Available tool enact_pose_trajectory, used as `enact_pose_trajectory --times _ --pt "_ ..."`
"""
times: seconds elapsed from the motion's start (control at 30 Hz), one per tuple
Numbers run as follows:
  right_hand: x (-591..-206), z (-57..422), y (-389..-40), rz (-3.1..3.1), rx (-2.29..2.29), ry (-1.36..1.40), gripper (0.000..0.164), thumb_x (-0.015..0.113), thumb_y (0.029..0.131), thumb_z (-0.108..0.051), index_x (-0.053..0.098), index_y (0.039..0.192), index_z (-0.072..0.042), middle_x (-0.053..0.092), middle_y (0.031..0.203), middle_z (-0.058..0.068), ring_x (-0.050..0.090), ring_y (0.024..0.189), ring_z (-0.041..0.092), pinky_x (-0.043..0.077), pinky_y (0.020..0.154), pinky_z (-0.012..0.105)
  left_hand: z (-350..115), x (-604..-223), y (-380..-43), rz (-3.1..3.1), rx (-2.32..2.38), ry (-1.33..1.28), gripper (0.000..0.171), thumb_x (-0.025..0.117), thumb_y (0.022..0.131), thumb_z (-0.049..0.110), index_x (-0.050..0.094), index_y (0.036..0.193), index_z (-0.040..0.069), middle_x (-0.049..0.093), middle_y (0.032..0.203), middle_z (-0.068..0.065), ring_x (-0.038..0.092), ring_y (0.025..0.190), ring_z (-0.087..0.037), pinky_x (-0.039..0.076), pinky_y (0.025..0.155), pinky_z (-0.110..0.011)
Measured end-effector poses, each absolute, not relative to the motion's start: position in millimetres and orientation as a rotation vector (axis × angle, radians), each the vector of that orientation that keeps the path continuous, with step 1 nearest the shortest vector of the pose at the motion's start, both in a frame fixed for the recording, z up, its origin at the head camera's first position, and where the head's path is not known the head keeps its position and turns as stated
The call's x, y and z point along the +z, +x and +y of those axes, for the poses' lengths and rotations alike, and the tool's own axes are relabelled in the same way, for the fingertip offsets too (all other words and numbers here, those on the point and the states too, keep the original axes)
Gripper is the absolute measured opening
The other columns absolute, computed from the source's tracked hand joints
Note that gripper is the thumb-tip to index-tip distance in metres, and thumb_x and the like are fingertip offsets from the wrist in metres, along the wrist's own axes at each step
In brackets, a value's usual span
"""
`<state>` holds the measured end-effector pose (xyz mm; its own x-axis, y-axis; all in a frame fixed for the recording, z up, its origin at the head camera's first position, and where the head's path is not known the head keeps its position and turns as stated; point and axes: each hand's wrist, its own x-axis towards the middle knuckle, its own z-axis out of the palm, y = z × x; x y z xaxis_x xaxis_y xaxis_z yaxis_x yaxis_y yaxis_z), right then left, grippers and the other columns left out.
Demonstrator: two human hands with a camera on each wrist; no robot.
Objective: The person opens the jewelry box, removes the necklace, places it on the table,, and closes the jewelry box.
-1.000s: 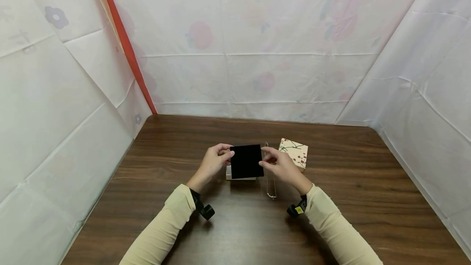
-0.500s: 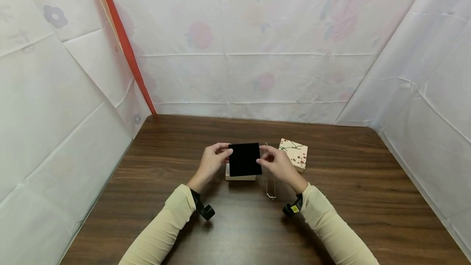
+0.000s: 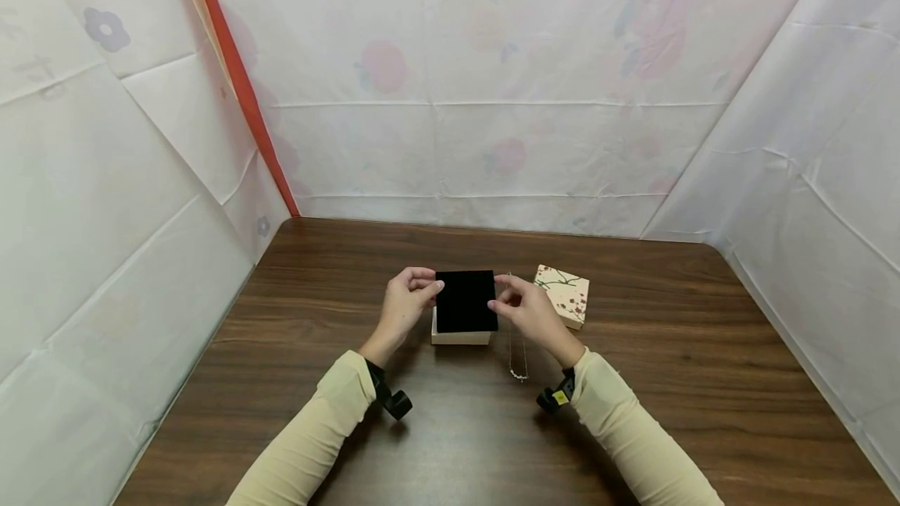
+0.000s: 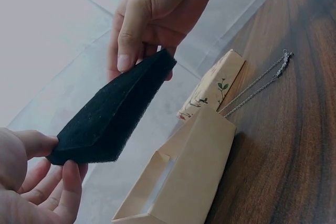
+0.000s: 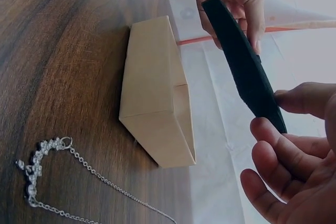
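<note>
A square black foam pad (image 3: 466, 301) is held level above an open cream box (image 3: 460, 339). My left hand (image 3: 405, 303) pinches its left edge between thumb and fingers. At the opposite edge my right hand (image 3: 529, 309) pinches it the same way. In the left wrist view the pad (image 4: 113, 111) hangs clear over the box (image 4: 189, 166), whose inside shows partly. A silver chain necklace (image 3: 519, 374) with a cluster of sparkling stones lies on the table just right of the box; the right wrist view shows its stones (image 5: 38, 169) close up.
A cream box lid (image 3: 565, 295) printed with branches and red blossoms sits to the right, behind the right hand. Dark wood-grain table (image 3: 654, 381) spreads around everything. White patterned sheets (image 3: 464, 84) hang along the back and both sides.
Both hands have shifted the foam pad slightly left and away from me, over the box. More of the box's front side shows now. Necklace and lid stay where they were.
</note>
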<state>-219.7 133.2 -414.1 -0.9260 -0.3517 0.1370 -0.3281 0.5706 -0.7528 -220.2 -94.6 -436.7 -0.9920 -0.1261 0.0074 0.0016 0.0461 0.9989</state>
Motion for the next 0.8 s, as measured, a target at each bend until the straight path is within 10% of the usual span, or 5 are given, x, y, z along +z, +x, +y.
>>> enact_pose_trajectory --times 0.8 --pt "-421.9 123.1 -231.7 2.747 -1.280 -0.453 0.044 0.069 0.090 -0.016 0.059 0.130 0.000 0.068 0.082 0.006 0.056 0.068 0.010 0.046 0.068 0.029 -99.0 -439.1 -216.9 -2.409 -1.956 0.105 0.038 0.071 0.083 0.002 0.066 0.121 -0.002 0.068 0.110 -0.020 0.069 0.087 -0.015 0.058 0.074 -0.029"
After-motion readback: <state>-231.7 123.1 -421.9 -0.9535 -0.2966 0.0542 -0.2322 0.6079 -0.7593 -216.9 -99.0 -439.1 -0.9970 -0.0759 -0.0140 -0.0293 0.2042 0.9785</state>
